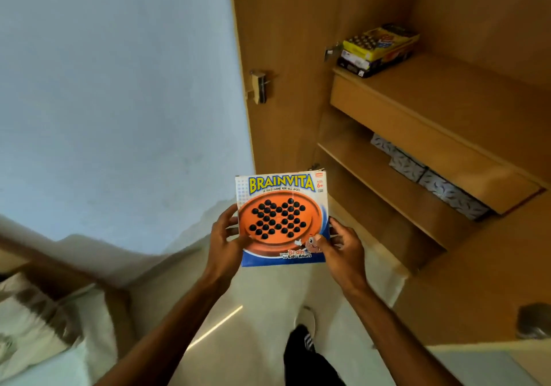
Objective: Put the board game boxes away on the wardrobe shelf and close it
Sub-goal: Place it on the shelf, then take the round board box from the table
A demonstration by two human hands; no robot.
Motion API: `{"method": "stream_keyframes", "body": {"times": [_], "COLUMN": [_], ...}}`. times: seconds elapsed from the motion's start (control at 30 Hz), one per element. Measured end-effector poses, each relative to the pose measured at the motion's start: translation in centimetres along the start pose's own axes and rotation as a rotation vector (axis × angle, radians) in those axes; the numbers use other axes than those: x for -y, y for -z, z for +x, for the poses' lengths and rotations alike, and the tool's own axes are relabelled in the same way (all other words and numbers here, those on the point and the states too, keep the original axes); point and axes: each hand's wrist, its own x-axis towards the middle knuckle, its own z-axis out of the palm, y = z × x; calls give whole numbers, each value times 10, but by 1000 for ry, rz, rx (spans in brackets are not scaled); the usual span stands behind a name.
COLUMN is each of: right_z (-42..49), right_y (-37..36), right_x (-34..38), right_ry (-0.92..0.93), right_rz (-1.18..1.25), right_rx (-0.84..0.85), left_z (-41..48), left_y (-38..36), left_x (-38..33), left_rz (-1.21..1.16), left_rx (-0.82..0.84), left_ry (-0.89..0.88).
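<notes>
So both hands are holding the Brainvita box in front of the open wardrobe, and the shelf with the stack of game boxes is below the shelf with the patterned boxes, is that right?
Not quite. The head view shows the stack of game boxes on the upper shelf, above the patterned boxes, not below. The rest holds: the left hand and right hand hold the Brainvita box before the open wardrobe.

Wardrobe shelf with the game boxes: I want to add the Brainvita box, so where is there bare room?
The upper shelf is bare right of the stacked boxes. The lower shelf is free in front; patterned boxes crowd its back.
</notes>
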Motion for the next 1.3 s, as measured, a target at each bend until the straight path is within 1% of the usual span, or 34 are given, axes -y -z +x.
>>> {"method": "stream_keyframes", "body": {"times": [0.1, 0.3, 0.47, 0.57, 0.63, 0.7, 0.87, 0.97, 1.07, 1.13, 1.17, 1.2, 1.23, 1.3], "right_z": [65, 212, 306, 360, 406, 447, 562, 622, 672, 700, 709, 715, 723, 734], "right_y": [18, 73, 111, 130, 144, 156, 186, 200, 214, 222, 225, 227, 229, 232], "right_x": [6, 36, 67, 83, 84, 85, 107, 127, 144, 151, 154, 156, 157, 160], "right_ry": [-15, 32, 55, 66, 44, 42, 18, 8, 0, -16, -12, 2, 19, 61], "right_rz": [-7, 19, -44, -33, -55, -73, -15, 20, 21, 5, 0, -6, -8, 1], "right_rx": [-55, -182, -282, -317, -359, -366, -404, -428, -437, -443, -435, -426, -413, -375], "left_z": [66, 188, 277, 322, 355, 386, 481, 544, 590, 618, 629, 637, 649, 660], "left_y": [-49, -173, -253, -298, -329, -356, -431, -476, -507, -523, -527, -528, -530, -535], "left_x": [-20, -68, -92, -118, -133, -147, -184, -207, -236, -250, -255, -260, -261, -267], "left_rz": [20, -1, 101, 103, 105, 130, 177, 257, 326, 491, 550, 594, 635, 662], "left_rx": [49, 173, 211, 259, 299, 317, 384, 456, 581, 670, 738, 811, 811, 761], "left_ry": [-27, -46, -95, -138, -168, -191, -262, -295, -336, -359, -367, -413, -525, -603]}}
